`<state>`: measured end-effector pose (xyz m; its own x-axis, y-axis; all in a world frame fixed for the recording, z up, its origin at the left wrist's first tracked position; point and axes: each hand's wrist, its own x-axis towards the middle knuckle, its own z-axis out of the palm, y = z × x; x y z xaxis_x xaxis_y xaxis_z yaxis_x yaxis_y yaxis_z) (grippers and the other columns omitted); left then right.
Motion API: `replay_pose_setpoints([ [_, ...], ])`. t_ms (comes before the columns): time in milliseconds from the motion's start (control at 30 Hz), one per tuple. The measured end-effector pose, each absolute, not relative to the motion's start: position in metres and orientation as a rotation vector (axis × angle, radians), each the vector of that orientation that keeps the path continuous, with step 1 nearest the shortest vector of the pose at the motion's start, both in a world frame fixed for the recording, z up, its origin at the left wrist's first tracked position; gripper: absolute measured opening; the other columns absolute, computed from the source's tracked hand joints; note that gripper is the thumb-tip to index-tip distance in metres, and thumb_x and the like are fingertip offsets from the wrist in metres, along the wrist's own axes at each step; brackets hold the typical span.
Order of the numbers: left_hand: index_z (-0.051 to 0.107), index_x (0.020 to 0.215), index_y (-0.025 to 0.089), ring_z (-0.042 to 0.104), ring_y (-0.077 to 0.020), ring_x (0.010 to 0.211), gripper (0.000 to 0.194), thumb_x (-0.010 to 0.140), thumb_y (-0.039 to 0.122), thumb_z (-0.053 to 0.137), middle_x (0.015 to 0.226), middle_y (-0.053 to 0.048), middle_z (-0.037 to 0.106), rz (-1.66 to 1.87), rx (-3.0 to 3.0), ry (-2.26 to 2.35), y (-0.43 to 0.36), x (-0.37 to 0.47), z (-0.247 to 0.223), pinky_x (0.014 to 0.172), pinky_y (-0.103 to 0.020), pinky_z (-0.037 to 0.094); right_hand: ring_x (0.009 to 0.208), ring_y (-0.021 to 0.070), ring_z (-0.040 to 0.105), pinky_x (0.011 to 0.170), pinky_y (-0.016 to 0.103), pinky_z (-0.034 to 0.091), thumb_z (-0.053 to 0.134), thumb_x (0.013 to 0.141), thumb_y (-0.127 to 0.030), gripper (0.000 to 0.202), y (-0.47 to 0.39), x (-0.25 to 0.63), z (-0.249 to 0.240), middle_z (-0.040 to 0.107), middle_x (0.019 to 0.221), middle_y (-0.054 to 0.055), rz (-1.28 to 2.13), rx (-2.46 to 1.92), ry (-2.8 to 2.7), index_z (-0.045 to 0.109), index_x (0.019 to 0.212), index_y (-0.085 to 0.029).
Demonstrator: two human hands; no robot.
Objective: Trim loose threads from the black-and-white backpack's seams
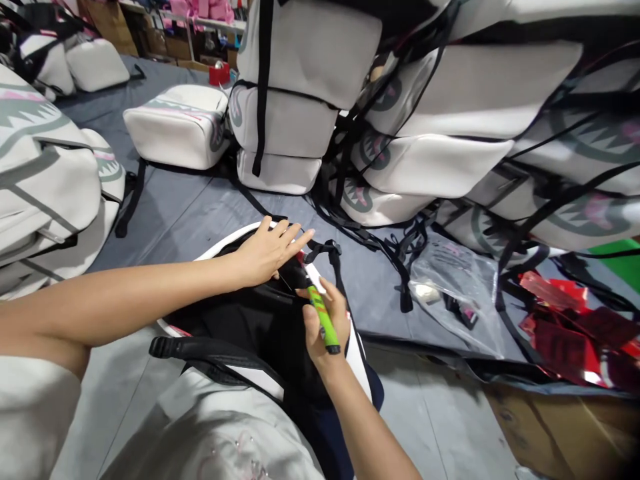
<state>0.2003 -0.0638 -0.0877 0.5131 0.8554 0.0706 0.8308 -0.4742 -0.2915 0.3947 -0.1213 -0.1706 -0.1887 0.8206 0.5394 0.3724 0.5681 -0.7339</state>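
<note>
An open white backpack with a black lining (pixel 250 320) lies in front of me, leaning on the table edge. My left hand (pixel 265 252) is spread over its far rim, fingers stretched out and palm down. Wrapped in my right hand (pixel 330 317) is a slim green tool with black ends (pixel 323 317); its exact kind does not show. Its far end points toward the bag's opening, just below my left fingertips. A small white piece (pixel 313 277) shows beside the tool. Near the bag's mouth lies a black strap with a buckle (pixel 330 250).
Stacks of white backpacks (pixel 285 123) with shark-mouth prints line the back of the grey-covered table (pixel 175 220). More backpacks (pixel 50 180) stand at left. On the right are a clear plastic bag (pixel 457 287) and red packets (pixel 575 333). Loose black straps (pixel 370 233) trail across the table.
</note>
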Motion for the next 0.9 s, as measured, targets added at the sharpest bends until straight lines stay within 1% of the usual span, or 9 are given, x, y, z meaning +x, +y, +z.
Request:
replay_pose_setpoints([
  [100,0.014,0.158,0.01,0.036,-0.0368,0.137,0.098,0.084,0.04,0.071,0.155,-0.021,0.036,0.099,-2.473,-1.422,-0.062,0.199,-0.088,0.109,-0.053,0.033,0.076,0.0241,0.072,0.069,0.036,0.056,0.061,0.093,-0.042,0.033,-0.115,0.404,-0.162,0.073,0.086,0.004,0.523,-1.129,-1.711,0.053,0.118,-0.022],
  [167,0.015,0.158,0.011,0.036,-0.0362,0.137,0.095,0.085,0.04,0.07,0.156,-0.02,0.034,0.115,-2.474,-1.439,-0.06,0.199,-0.088,0.109,-0.051,0.032,0.073,0.0236,0.072,0.069,0.036,0.055,0.062,0.092,-0.04,0.022,-0.112,0.406,-0.153,0.074,0.085,0.004,0.501,-1.169,-1.812,0.06,0.106,-0.023],
  [200,0.015,0.158,0.012,0.036,-0.0358,0.136,0.095,0.085,0.04,0.07,0.157,-0.019,0.033,0.121,-2.473,-1.448,-0.059,0.199,-0.089,0.109,-0.051,0.032,0.075,0.0239,0.072,0.071,0.036,0.056,0.061,0.093,-0.039,0.02,-0.11,0.406,-0.148,0.075,0.088,0.005,0.522,-1.148,-1.881,0.063,0.104,-0.023],
  [333,0.016,0.158,0.014,0.035,-0.0352,0.137,0.094,0.085,0.041,0.07,0.16,-0.018,0.027,0.127,-2.466,-1.491,-0.055,0.202,-0.089,0.111,-0.05,0.03,0.095,0.0253,0.071,0.086,0.04,0.053,0.053,0.097,-0.036,0.026,-0.096,0.397,-0.13,0.076,0.103,0.007,0.676,-0.992,-2.066,0.068,0.112,-0.023],
  [467,0.02,0.157,0.018,0.022,-0.0378,0.146,0.094,0.083,0.041,0.073,0.165,-0.017,0.016,0.153,-2.447,-1.666,-0.051,0.204,-0.089,0.112,-0.052,0.027,0.091,0.0242,0.07,0.089,0.042,0.047,0.057,0.092,-0.03,0.019,-0.079,0.39,-0.122,0.077,0.099,0.005,0.607,-0.993,-2.206,0.069,0.105,-0.023],
  [533,0.023,0.156,0.02,0.018,-0.0398,0.148,0.093,0.082,0.041,0.075,0.165,-0.017,0.013,0.175,-2.414,-1.778,-0.049,0.205,-0.087,0.109,-0.055,0.03,0.088,0.0232,0.069,0.091,0.043,0.044,0.06,0.091,-0.028,0.018,-0.073,0.394,-0.12,0.077,0.098,0.004,0.627,-0.948,-2.313,0.069,0.106,-0.023],
  [633,0.026,0.154,0.02,0.029,-0.0396,0.142,0.089,0.082,0.037,0.076,0.164,-0.017,0.017,0.205,-2.431,-1.814,-0.045,0.205,-0.085,0.104,-0.052,0.037,0.092,0.0222,0.068,0.095,0.044,0.041,0.063,0.092,-0.026,0.023,-0.066,0.402,-0.116,0.076,0.105,0.004,0.711,-0.875,-2.415,0.069,0.114,-0.024],
  [700,0.026,0.153,0.02,0.035,-0.0386,0.137,0.088,0.082,0.035,0.075,0.163,-0.017,0.02,0.217,-2.466,-1.802,-0.043,0.205,-0.083,0.103,-0.05,0.038,0.093,0.0219,0.067,0.094,0.044,0.041,0.063,0.092,-0.026,0.025,-0.06,0.405,-0.115,0.076,0.105,0.004,0.73,-0.848,-2.442,0.068,0.117,-0.025],
  [900,0.022,0.154,0.022,0.032,-0.0394,0.138,0.087,0.084,0.036,0.072,0.162,-0.014,0.021,0.221,-2.483,-1.859,-0.039,0.205,-0.085,0.107,-0.051,0.032,0.086,0.0232,0.067,0.087,0.044,0.043,0.064,0.09,-0.022,0.027,-0.051,0.397,-0.113,0.075,0.092,0.005,0.573,-0.832,-2.601,0.07,0.117,-0.022],
])
